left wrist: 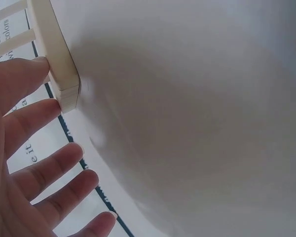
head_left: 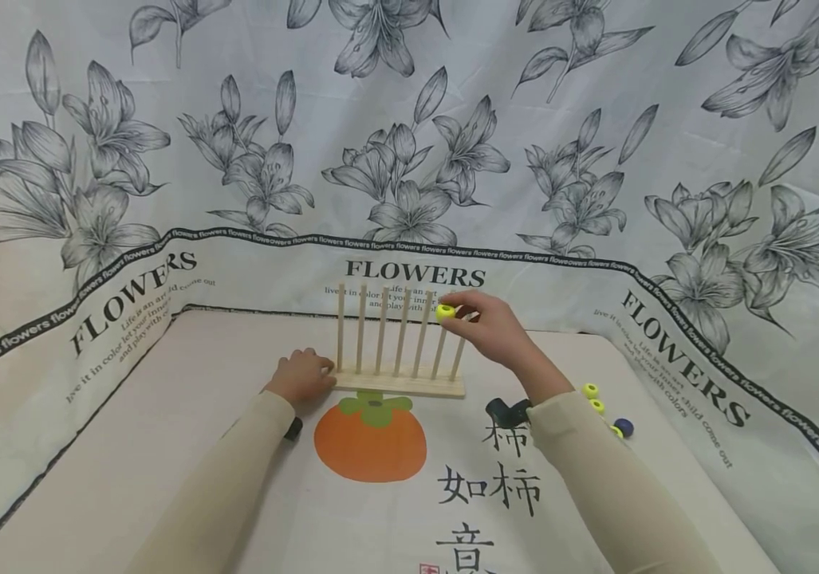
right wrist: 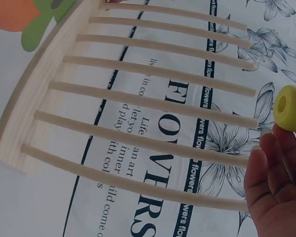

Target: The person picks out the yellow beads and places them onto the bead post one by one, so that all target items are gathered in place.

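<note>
A wooden peg rack (head_left: pixel 398 384) stands upright on the table, a row of several thin pegs rising from its flat base. My left hand (head_left: pixel 301 376) holds the left end of that base, thumb and index finger on its corner; the other fingers spread apart in the left wrist view. Between thumb and fingers, my right hand (head_left: pixel 488 325) pinches a yellow bead (right wrist: pixel 287 109) near the tops of the right-hand pegs. The bead's hole shows, and in the right wrist view it sits just beyond the peg tips, apart from them. Every visible peg is bare.
Beside the right forearm lie several loose beads, among them a yellow bead (head_left: pixel 590 391) and a dark blue bead (head_left: pixel 623 427). A printed persimmon (head_left: pixel 370 440) and black characters mark the tablecloth. Behind the rack hangs a flower-patterned curtain (head_left: pixel 409 159).
</note>
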A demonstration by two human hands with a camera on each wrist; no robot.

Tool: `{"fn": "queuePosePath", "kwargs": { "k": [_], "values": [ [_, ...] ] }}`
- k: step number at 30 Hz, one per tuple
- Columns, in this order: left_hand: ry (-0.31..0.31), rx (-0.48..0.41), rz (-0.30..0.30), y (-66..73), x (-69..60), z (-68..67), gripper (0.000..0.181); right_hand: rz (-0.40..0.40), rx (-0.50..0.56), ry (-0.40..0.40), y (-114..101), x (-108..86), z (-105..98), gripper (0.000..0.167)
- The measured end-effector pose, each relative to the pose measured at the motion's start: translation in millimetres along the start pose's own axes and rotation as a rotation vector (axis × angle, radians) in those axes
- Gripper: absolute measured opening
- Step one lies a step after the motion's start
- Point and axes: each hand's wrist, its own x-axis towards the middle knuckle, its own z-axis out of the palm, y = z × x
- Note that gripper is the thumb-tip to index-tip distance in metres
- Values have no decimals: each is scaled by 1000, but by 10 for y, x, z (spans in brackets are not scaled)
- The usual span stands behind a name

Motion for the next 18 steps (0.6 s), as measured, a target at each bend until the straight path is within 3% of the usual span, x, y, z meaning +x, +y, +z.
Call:
{"fn": "queuePosePath", "kwargs": {
  "k": [10,18],
  "values": [
    [-17,33,-4,25,-16,-22,39,-62,-36,-7,-247,154,37,40],
    [-34,-3,-15,52,-43,-58,41,-92,-86,-16,-383,279,93,42]
  ]
}}
